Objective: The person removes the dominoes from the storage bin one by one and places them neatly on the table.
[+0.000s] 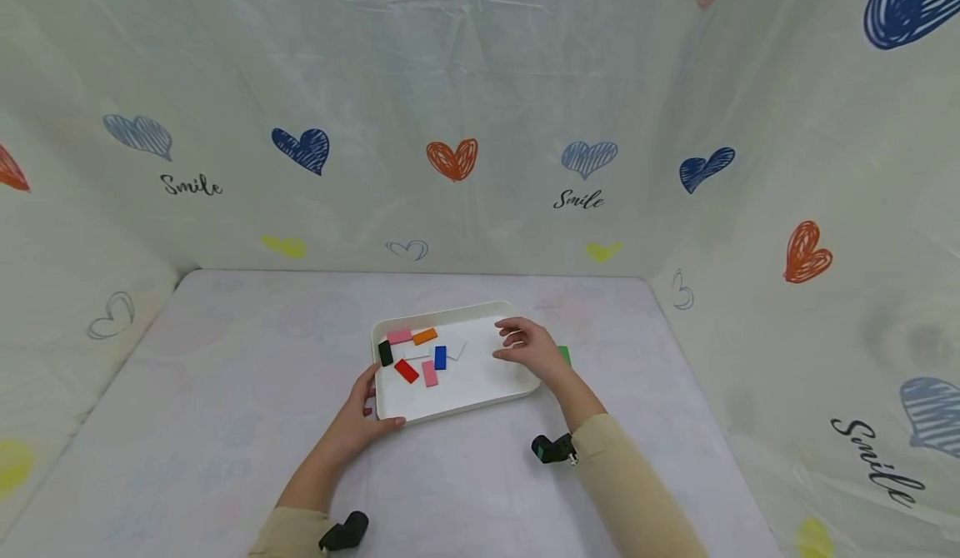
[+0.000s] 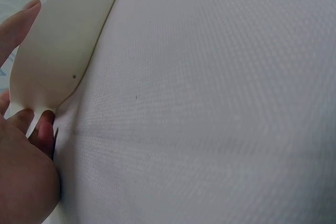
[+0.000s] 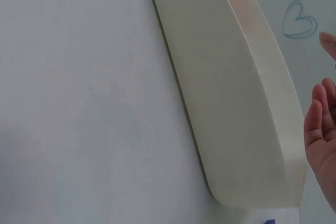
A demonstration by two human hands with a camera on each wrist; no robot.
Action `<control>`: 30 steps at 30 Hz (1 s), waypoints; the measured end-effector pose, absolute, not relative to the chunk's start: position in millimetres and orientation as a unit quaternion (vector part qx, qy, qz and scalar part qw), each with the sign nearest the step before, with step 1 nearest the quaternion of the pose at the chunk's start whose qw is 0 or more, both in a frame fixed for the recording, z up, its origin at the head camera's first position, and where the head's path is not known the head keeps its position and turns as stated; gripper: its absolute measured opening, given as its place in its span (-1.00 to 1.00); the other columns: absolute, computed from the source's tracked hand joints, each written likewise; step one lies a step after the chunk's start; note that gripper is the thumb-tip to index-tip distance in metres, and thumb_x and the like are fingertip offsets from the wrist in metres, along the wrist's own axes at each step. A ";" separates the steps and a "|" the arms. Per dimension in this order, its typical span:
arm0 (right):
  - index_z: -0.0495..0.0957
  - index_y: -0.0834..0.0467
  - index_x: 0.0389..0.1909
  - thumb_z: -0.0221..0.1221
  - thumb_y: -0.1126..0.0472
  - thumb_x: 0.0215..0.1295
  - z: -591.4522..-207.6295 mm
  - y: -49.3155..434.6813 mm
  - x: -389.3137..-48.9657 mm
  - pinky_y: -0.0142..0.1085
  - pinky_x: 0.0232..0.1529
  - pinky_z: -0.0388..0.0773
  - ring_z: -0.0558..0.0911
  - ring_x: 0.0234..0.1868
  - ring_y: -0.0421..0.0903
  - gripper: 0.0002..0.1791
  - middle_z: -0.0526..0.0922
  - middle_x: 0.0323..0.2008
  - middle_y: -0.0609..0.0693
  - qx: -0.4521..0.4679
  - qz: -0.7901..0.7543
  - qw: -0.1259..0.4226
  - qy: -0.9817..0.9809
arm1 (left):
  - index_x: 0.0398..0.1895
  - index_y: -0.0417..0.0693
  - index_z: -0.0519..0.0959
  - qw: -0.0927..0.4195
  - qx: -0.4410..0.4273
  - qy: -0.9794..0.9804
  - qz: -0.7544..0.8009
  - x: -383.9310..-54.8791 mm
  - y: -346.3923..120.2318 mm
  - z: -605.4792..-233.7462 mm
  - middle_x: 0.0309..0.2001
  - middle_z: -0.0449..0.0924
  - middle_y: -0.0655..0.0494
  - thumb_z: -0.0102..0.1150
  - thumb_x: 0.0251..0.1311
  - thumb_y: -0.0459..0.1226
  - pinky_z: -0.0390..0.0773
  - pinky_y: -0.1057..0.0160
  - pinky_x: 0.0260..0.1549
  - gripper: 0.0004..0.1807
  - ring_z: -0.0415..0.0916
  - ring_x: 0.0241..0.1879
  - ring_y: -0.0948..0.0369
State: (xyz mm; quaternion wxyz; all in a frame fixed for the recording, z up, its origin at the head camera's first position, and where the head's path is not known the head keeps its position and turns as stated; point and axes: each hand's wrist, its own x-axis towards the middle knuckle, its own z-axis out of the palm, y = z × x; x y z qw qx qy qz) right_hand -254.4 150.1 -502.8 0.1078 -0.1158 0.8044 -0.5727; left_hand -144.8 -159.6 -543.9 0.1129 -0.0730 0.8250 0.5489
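A white rectangular tray (image 1: 483, 379) lies on the table, slightly turned. My left hand (image 1: 354, 426) grips its near left corner, thumb along the front rim and fingers against the left side; the left wrist view shows the fingertips at the tray wall (image 2: 63, 51). Over the tray's right part, my right hand (image 1: 534, 351) hovers with bent fingers, thumb and fingertips apart and nothing visible between them. Small flat blocks lie in the tray's left half: black (image 1: 386, 353), orange (image 1: 425, 336), red (image 1: 407, 371), blue (image 1: 440, 358), a pink block (image 1: 430, 374), another pink, and white ones.
Beyond my right wrist, a green object (image 1: 564, 355) shows on the table, partly hidden. Black devices are strapped at both wrists, the right one (image 1: 553, 449) low over the cloth. Pale sheets printed with hearts hang behind and beside the table (image 1: 247, 375).
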 end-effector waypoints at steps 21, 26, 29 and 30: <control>0.58 0.25 0.05 0.46 0.37 0.00 -533.3 94.1 -260.4 -0.37 -0.20 0.52 0.51 -0.24 -0.13 -0.48 0.59 -0.17 0.00 -0.107 -0.536 0.135 0.826 | 0.54 0.01 -0.13 0.109 -0.074 0.828 0.545 -144.5 -157.6 -540.9 0.36 0.12 -0.25 0.53 -0.08 -0.18 0.31 -0.24 0.19 0.21 0.16 0.29 -0.18; 0.59 0.19 0.06 0.47 0.35 -0.01 -535.5 87.5 -263.0 -0.36 -0.21 0.50 0.49 -0.24 -0.13 -0.46 0.59 -0.15 -0.02 -0.100 -0.519 0.137 0.838 | 0.54 0.00 -0.13 0.108 -0.071 0.829 0.543 -144.3 -158.3 -542.9 0.36 0.12 -0.25 0.53 -0.09 -0.18 0.30 -0.25 0.20 0.21 0.16 0.29 -0.18; 0.60 0.13 0.07 0.48 0.32 -0.02 -535.2 83.7 -265.1 -0.34 -0.23 0.48 0.48 -0.23 -0.13 -0.45 0.57 -0.09 -0.05 -0.093 -0.502 0.138 0.849 | 0.54 0.00 -0.13 0.107 -0.072 0.830 0.543 -144.1 -158.7 -543.8 0.36 0.12 -0.25 0.53 -0.09 -0.18 0.30 -0.25 0.20 0.22 0.16 0.29 -0.19; 0.60 0.11 0.07 0.48 0.31 -0.01 -535.4 82.7 -265.6 -0.33 -0.23 0.47 0.48 -0.23 -0.13 -0.46 0.57 -0.08 -0.05 -0.090 -0.498 0.139 0.851 | 0.54 0.00 -0.13 0.107 -0.072 0.830 0.543 -144.0 -158.8 -543.8 0.37 0.12 -0.26 0.53 -0.09 -0.18 0.29 -0.25 0.20 0.22 0.16 0.29 -0.19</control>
